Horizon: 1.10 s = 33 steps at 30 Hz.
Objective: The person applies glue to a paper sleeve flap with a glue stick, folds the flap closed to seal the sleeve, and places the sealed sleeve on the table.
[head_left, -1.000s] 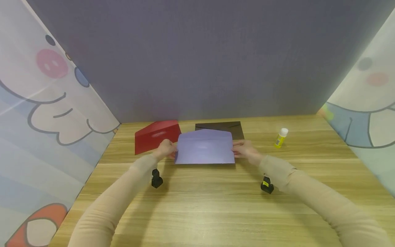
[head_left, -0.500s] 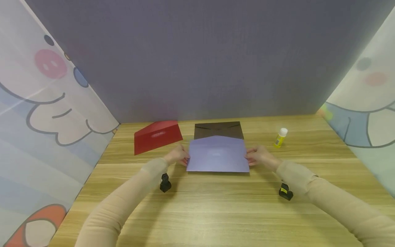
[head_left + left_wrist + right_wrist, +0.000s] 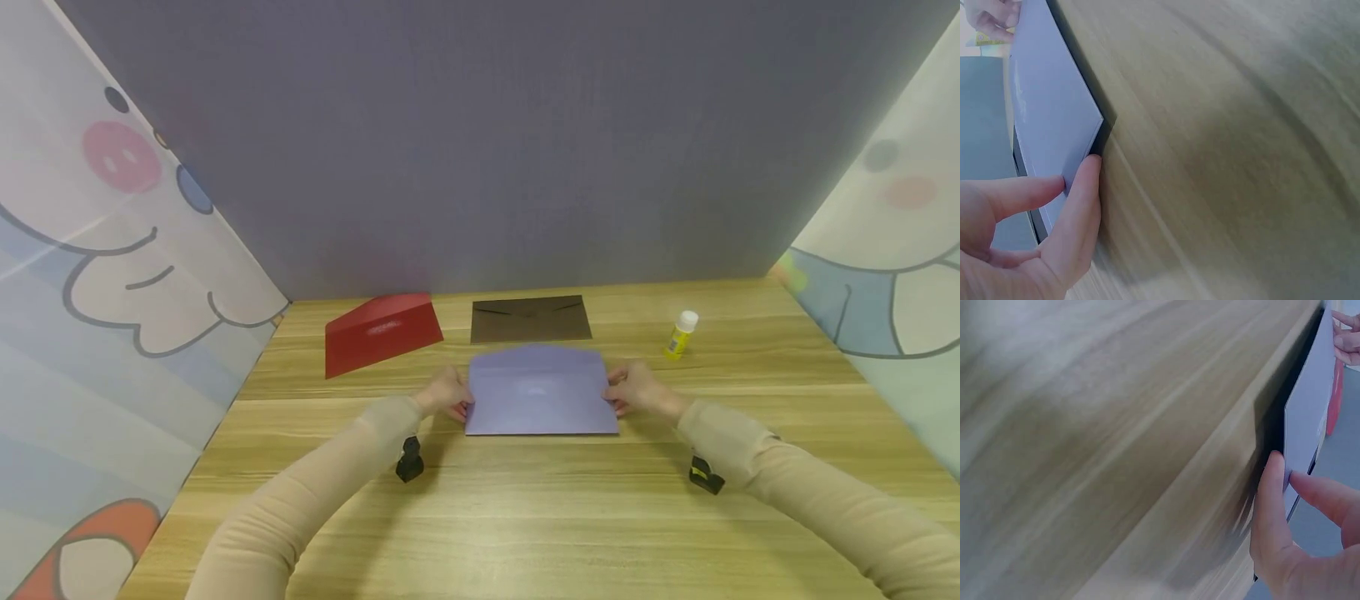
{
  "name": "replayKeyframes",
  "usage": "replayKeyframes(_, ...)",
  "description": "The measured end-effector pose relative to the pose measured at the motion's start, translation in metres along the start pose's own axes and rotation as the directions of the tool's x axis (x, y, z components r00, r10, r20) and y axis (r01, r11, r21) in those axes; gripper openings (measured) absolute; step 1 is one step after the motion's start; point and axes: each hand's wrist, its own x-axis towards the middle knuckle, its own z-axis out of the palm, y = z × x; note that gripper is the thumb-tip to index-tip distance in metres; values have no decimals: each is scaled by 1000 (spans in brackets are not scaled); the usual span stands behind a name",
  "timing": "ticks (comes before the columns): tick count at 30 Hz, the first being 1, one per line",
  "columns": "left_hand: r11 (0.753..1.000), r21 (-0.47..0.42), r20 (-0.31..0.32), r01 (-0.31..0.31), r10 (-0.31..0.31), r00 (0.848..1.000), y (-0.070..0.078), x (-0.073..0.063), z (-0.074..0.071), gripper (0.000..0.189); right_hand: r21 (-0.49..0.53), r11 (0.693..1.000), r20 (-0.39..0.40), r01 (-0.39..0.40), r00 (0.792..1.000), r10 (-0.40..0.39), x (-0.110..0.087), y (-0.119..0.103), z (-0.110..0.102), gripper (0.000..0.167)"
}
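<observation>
A lavender envelope (image 3: 536,392) with its flap raised on the far side is held level, close over the wooden table. My left hand (image 3: 447,394) pinches its left edge; in the left wrist view the thumb lies on top and the fingers (image 3: 1082,206) reach under the edge. At the opposite end my right hand (image 3: 636,390) pinches the right edge the same way, thumb above and fingers (image 3: 1270,506) below. A dark shadow shows beneath the envelope in both wrist views.
Behind the lavender envelope lies a dark brown envelope (image 3: 531,320). A red envelope (image 3: 384,335) with its flap up is at the back left. To the right stands a yellow glue stick (image 3: 681,335) with a white cap. A grey panel (image 3: 525,150) rises behind the table.
Both hands have carried the lavender envelope right and toward the near side. The brown envelope, partly covered before, now shows fully.
</observation>
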Motion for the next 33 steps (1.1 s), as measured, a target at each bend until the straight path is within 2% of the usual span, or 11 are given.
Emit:
replayKeyframes(2,1000,1,-5,2,-2,1000,6,-8,1,6,-25,1000,8,3,1000,-2,0,0,1,40)
replayKeyframes(7,1000,23,-16,-6,6,1000,7,-9,4,14,-88,996,7,18,1000,-17,-1,-1,3,46)
replayKeyframes(14,996,52,-16,-70,71,997,6,-12,4,37,-175,983,-5,53,998,-55,-1,-1,5,48)
replayKeyframes(19,995,71,-26,-70,72,997,7,-12,4,31,-240,969,-17,56,998,-62,1,0,6,48)
replayKeyframes(22,993,98,-35,-73,77,996,8,-13,5,21,-303,950,-31,76,996,-89,0,-1,7,46)
replayKeyframes(28,980,178,-51,-83,94,994,10,-14,6,32,-440,890,-33,119,988,-148,-2,-3,11,44)
replayKeyframes(33,961,257,-62,-104,124,990,8,-14,10,31,-475,868,-35,146,982,-185,0,0,13,40)
